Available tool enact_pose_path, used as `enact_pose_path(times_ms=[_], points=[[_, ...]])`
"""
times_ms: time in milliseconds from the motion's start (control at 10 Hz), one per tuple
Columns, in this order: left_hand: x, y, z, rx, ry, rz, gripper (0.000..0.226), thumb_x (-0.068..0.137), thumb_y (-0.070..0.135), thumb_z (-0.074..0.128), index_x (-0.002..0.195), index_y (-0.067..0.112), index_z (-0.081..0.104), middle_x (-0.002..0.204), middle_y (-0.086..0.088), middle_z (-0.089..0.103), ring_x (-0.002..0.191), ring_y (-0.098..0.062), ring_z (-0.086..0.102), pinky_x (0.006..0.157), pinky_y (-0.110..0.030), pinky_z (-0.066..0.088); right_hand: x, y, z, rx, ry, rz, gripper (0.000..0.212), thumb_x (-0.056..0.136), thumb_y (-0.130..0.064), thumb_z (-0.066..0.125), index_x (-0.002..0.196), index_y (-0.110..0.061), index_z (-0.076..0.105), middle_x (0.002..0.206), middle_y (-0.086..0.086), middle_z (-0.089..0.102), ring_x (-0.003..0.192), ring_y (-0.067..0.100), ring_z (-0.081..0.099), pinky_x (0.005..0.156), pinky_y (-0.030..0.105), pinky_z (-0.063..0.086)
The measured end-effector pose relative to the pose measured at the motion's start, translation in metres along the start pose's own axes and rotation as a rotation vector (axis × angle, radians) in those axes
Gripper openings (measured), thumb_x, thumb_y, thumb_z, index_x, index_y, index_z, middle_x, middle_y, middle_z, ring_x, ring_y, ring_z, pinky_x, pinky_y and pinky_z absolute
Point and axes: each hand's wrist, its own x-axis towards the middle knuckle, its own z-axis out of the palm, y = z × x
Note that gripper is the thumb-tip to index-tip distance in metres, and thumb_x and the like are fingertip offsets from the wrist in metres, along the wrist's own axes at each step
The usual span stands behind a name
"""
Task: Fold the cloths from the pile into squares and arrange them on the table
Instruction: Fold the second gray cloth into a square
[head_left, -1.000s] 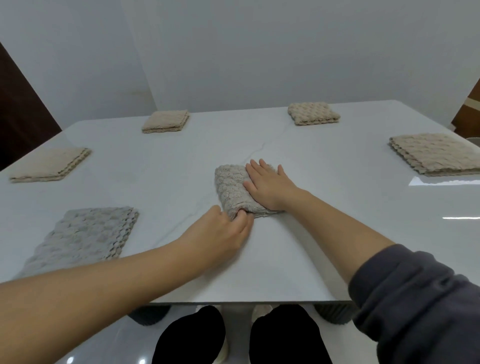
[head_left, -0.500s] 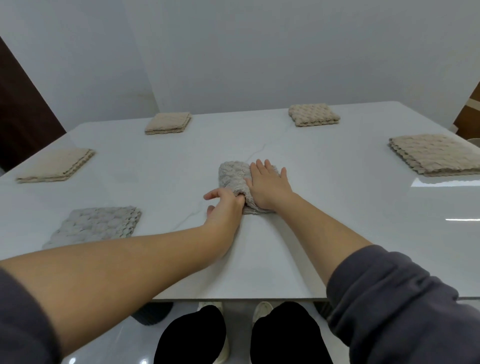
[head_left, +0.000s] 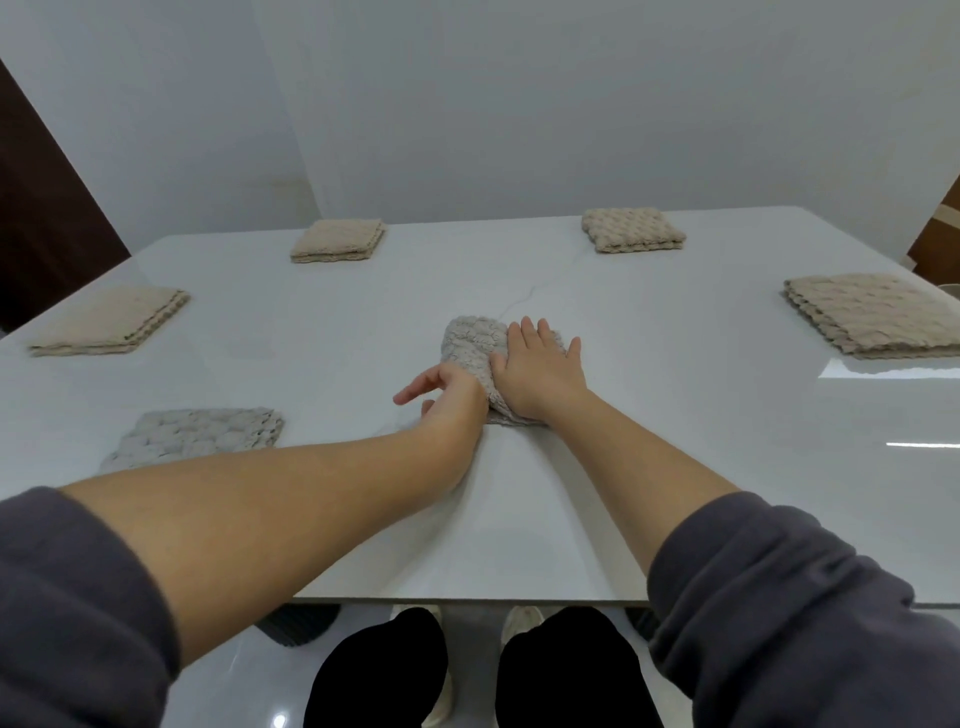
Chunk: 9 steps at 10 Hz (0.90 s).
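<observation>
My right hand (head_left: 537, 371) lies flat, fingers spread, on the grey cloth (head_left: 475, 348); at nine o'clock my left hand (head_left: 449, 397) touches it, fingers loosely apart

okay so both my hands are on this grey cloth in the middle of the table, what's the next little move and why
Probably smooth it flat, then lift both hands away. The right hand lies flat on the grey cloth, the left hand touches its near left edge with fingers spread, and it already looks folded small like the five folded cloths around the table.

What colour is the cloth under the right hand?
Light grey, with a bubbly texture; cloth under right hand, head view.
</observation>
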Motion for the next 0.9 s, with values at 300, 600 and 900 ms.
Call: enact_pose_path(times_ms=[300, 600, 900], points=[[-0.045, 0.009, 0.034, 0.093, 0.240, -0.078, 0.047, 0.078, 0.021, 0.040, 0.118, -0.001, 0.048, 0.124, -0.022, 0.030, 0.055, -0.031, 0.045, 0.050, -0.027, 0.045, 0.000, 0.000, 0.001, -0.019, 0.002, 0.011, 0.061, 0.103, -0.040, 0.014, 0.156, -0.011, 0.004, 0.164, 0.004, -0.002, 0.151, 0.021, -0.007, 0.118, 0.056, -0.003], [-0.052, -0.002, 0.073, -0.576, 0.949, -0.168, 0.012, 0.073, 0.003, 0.054, 0.076, 0.013, 0.058, 0.081, -0.005, 0.056, 0.052, -0.021, 0.044, 0.042, -0.030, 0.025, 0.001, 0.000, 0.003, -0.027, 0.017, 0.009, 0.062, 0.103, -0.040, 0.014, 0.156, -0.010, 0.005, 0.164, 0.004, 0.000, 0.151, 0.021, -0.006, 0.119, 0.056, -0.003], [-0.016, 0.008, 0.030, -1.476, 0.462, -0.696, 0.038, 0.085, 0.038, 0.054, 0.111, 0.014, 0.040, 0.106, -0.001, 0.047, 0.069, -0.021, 0.046, 0.055, -0.032, 0.033, -0.001, 0.000, 0.003, -0.025, 0.036, 0.009, 0.061, 0.103, -0.039, 0.015, 0.156, -0.010, 0.008, 0.164, 0.004, 0.003, 0.151, 0.021, -0.003, 0.119, 0.056, -0.001]])
